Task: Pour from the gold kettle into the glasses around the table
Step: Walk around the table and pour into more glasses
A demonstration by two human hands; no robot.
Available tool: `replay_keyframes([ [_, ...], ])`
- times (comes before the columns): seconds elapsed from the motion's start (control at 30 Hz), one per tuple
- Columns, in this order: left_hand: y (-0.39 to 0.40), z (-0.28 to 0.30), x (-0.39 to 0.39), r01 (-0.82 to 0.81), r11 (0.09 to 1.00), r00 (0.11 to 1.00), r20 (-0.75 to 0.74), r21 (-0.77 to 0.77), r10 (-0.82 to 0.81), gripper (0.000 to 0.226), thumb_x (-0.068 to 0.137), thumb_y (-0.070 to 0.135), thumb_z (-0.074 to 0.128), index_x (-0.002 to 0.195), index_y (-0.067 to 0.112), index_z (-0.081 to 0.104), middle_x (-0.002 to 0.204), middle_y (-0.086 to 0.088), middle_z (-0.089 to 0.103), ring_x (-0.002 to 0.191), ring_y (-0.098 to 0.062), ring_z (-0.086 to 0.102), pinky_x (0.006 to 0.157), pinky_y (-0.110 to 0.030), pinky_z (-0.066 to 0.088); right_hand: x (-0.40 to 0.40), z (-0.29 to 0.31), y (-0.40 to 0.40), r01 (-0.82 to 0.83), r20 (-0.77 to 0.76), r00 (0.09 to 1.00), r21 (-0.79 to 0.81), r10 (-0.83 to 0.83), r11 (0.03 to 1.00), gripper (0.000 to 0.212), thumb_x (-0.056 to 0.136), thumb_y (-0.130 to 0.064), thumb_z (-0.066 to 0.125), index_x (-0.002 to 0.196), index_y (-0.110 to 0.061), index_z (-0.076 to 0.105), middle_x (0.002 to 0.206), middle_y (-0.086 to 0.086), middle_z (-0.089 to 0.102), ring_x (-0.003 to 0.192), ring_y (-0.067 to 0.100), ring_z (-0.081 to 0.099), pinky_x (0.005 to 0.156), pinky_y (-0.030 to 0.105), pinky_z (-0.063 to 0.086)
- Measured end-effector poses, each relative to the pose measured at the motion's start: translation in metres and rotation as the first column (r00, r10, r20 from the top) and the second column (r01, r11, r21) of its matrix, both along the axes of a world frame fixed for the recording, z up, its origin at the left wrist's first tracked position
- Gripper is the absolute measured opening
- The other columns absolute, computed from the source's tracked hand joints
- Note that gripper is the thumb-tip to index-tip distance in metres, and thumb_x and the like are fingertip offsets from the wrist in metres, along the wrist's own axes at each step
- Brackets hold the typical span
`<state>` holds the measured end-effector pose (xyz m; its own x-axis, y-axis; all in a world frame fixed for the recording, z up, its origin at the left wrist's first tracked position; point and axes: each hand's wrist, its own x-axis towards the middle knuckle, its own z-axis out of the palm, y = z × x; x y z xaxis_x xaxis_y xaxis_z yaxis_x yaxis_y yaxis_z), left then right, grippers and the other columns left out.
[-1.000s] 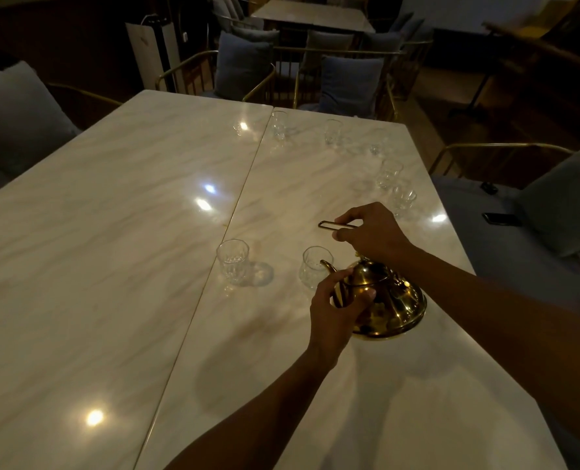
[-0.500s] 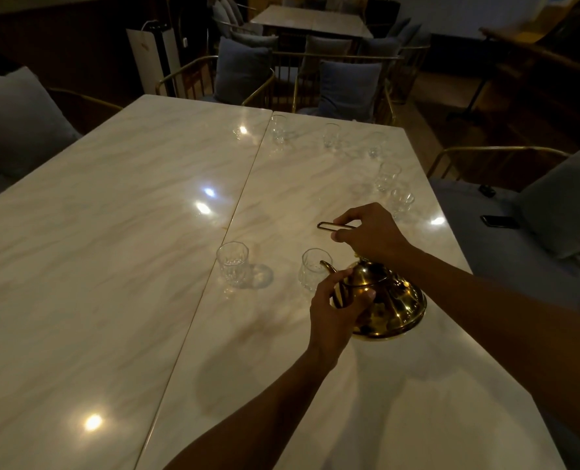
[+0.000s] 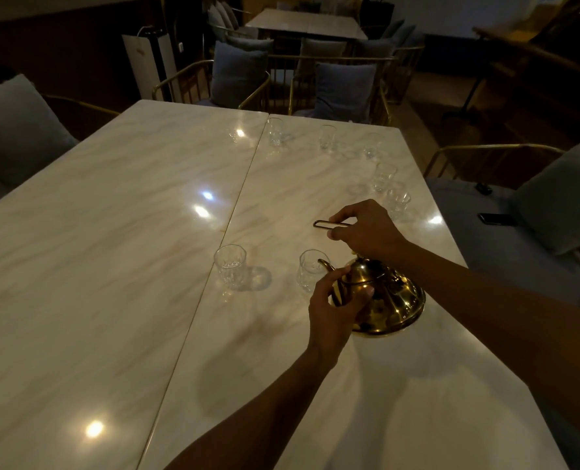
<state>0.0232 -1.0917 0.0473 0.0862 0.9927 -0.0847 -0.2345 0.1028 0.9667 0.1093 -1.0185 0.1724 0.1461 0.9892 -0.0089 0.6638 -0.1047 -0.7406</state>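
Left hand (image 3: 336,300) grips the gold kettle (image 3: 386,300) at its spout, right hand (image 3: 366,232) pinches its handle (image 3: 325,224), centre-right, beside a glass (image 3: 310,271).

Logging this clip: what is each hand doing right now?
Left hand: closed on the kettle, near its spout.
Right hand: closed on the kettle's handle, above the lid.

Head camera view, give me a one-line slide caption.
Both hands tip the gold kettle by its handle, spout at the nearest glass on the marble table.
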Motion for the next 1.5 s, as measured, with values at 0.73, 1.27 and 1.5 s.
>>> replay_keyframes([
  [0.73, -0.0008, -0.0043, 0.0019, 0.009, 0.999, 1.0, -0.008, -0.032, -0.01, 0.053, 0.069, 0.041, 0.086, 0.116, 0.044, 0.063, 0.127, 0.006, 0.063, 0.122, -0.018, 0.057, 0.093, -0.048, 0.056, 0.0008, -0.0012, -0.0055, -0.006, 0.028, 1.0, 0.013, 0.005, 1.0, 0.026, 0.077, -0.015, 0.078, 0.102, -0.009, 0.073, 0.069, -0.006, 0.06, 0.04, 0.001, 0.053, 0.038, 0.007, 0.039],
  [1.27, -0.003, -0.0033, 0.0037, 0.032, 0.999, 0.998, -0.044, -0.021, -0.033, 0.062, 0.061, 0.056, 0.082, 0.118, 0.043, 0.062, 0.129, 0.007, 0.062, 0.123, -0.016, 0.055, 0.097, -0.048, 0.053, 0.002, -0.0009, -0.0071, -0.009, 0.041, 0.999, 0.003, 0.009, 1.0, 0.026, 0.077, -0.015, 0.078, 0.102, -0.009, 0.073, 0.072, -0.003, 0.061, 0.045, 0.005, 0.052, 0.037, 0.006, 0.037],
  [1.5, -0.002, -0.0008, 0.0047, 0.015, 1.0, 0.999, -0.043, -0.011, -0.016, 0.062, 0.061, 0.056, 0.083, 0.118, 0.045, 0.062, 0.129, 0.006, 0.062, 0.124, -0.019, 0.056, 0.096, -0.049, 0.054, 0.0026, 0.0027, -0.0062, -0.014, 0.052, 0.999, 0.023, 0.012, 1.0, 0.027, 0.078, -0.015, 0.078, 0.103, -0.008, 0.073, 0.078, 0.001, 0.06, 0.046, 0.005, 0.052, 0.036, 0.006, 0.034],
])
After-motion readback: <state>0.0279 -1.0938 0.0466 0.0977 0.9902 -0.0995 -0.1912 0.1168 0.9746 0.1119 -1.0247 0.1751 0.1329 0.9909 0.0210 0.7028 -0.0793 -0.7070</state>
